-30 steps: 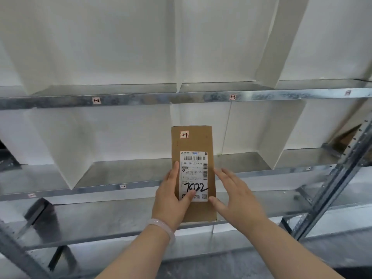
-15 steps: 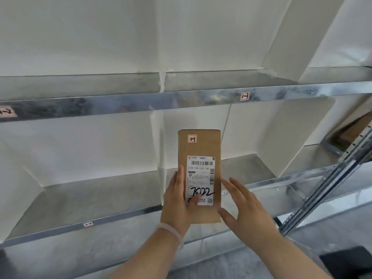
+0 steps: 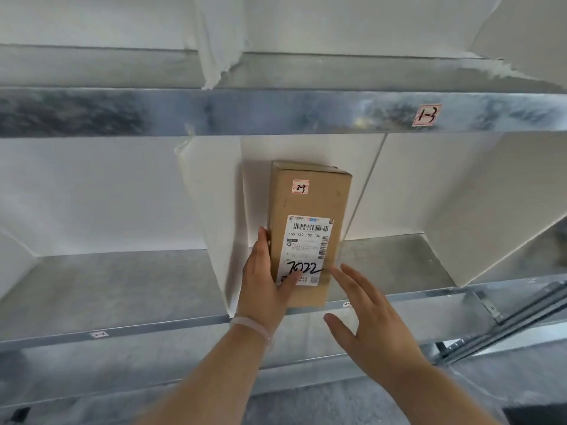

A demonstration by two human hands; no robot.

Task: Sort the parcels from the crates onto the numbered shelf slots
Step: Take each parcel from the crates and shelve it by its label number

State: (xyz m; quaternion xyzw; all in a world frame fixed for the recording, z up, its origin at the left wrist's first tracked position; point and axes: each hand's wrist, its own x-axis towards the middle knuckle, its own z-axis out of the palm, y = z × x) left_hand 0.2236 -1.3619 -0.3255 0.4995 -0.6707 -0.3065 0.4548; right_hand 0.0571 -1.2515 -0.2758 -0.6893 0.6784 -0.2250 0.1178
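Fingers (image 3: pixel 263 240) of the left hand (image 3: pixel 260 286) wrap the left edge of the cardboard parcel (image 3: pixel 310 200), and the thumb presses across its shipping label (image 3: pixel 306 240), which carries a handwritten "7022". A pale wristband (image 3: pixel 250 325) circles that wrist. The parcel stands upright just right of the white divider (image 3: pixel 211 216), inside the slot on that side; whether its base rests on the shelf I cannot tell. A small "2-3" sticker (image 3: pixel 300 187) sits near its top. The right hand (image 3: pixel 377 326) is released, fingers spread, further right of the divider, its forefinger at the parcel's lower right edge. Above the divider and to its right, the steel beam (image 3: pixel 276 111) bears a "1-3" tag (image 3: pixel 426 115).
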